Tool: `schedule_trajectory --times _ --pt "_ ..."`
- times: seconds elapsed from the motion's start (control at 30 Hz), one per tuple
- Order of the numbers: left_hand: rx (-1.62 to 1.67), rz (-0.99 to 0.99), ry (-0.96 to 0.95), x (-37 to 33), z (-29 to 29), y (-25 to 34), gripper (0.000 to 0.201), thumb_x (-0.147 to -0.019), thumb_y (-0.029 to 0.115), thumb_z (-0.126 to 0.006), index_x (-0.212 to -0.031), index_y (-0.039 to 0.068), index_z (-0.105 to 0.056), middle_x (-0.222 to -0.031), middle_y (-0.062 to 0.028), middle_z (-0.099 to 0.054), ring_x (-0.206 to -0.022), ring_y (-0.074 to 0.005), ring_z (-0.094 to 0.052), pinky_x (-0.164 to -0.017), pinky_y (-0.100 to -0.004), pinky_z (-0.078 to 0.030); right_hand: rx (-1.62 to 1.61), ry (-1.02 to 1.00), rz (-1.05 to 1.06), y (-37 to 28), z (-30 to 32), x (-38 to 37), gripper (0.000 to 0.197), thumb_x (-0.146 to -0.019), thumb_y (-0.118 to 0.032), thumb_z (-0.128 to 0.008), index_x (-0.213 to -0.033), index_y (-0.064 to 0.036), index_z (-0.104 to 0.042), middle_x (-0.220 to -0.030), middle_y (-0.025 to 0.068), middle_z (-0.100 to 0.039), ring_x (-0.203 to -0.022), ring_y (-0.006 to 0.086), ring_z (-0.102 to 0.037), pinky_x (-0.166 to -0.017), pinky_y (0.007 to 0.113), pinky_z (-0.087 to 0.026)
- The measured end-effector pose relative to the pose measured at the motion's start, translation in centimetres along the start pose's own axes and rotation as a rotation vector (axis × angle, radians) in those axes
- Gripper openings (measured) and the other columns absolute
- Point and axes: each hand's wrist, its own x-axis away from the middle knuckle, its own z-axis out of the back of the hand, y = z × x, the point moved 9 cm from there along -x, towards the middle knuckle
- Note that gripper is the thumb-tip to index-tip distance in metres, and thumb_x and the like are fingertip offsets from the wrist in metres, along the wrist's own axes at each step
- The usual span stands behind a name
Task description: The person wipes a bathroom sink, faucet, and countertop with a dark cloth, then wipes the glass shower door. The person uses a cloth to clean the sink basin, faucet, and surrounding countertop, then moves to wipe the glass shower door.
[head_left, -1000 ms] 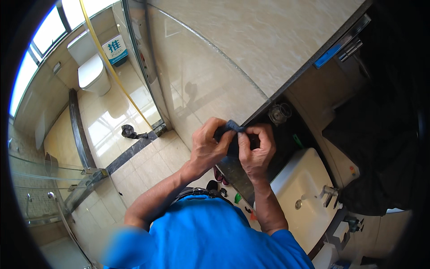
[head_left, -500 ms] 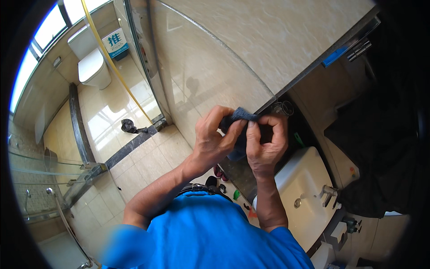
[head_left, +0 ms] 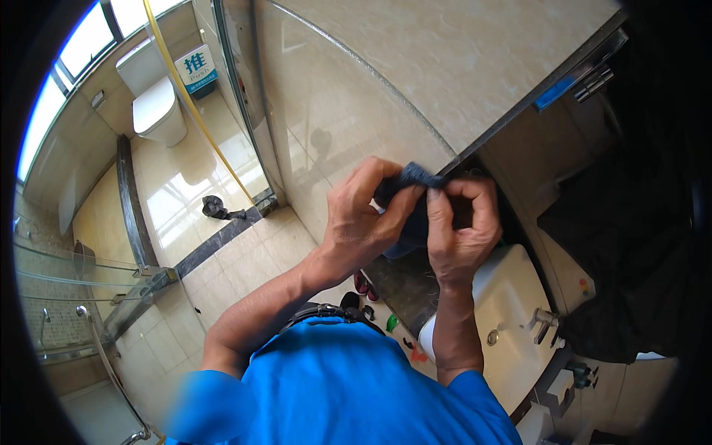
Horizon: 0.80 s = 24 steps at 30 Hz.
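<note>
A dark blue knitted cloth (head_left: 417, 175) is stretched between my two hands, in front of the tiled wall and above the dark counter (head_left: 404, 285). My left hand (head_left: 361, 211) pinches one part of its edge between thumb and fingers. Right beside it, my right hand (head_left: 466, 226) grips the edge with thumb and curled fingers. The thumbs almost meet at the cloth. Part of the fabric hangs below and behind the hands, so its full shape is hidden.
To the right, a white washbasin (head_left: 486, 293) with a metal tap (head_left: 545, 323) sits on the counter. Dark fabric (head_left: 608, 259) fills the far right. At left are a toilet (head_left: 157, 110), a glass partition and a crumpled black cloth (head_left: 215, 208) on the floor. Shoes (head_left: 361, 283) lie below.
Both hands and the cloth have shifted right and slightly upward. The cloth's edge now looks more bunched and twisted between the fingers. Both hands still hold it.
</note>
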Motion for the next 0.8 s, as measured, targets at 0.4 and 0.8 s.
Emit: schedule_trajectory --times 0.4,0.8 --pt "-0.003 0.155 -0.007 4.1 -0.5 -4.9 0.016 -0.080 0.003 -0.077 -0.089 0.000 -0.064 -0.072 -0.0142 -0.064 -0.061 -0.0232 -0.065 -0.056 -0.0334 -0.050 0.001 -0.052 -0.077 3.8 -1.4 4.1 0.014 -0.083 -0.004 -0.071 -0.091 -0.0032 -0.060 -0.089 0.0095 -0.055 -0.078 0.0219 -0.058 -0.068 0.032 -0.048" --pt "-0.022 0.067 -0.035 3.9 -0.5 -4.6 0.016 -0.081 0.005 -0.077 -0.091 0.001 -0.065 -0.073 -0.0113 -0.065 -0.063 -0.0194 -0.065 -0.059 -0.0307 -0.050 -0.002 -0.059 -0.137 3.3 -1.1 3.5 0.011 -0.084 -0.003 -0.072 -0.087 -0.0027 -0.062 -0.085 0.0073 -0.056 -0.070 0.0169 -0.056 -0.061 0.028 -0.046"
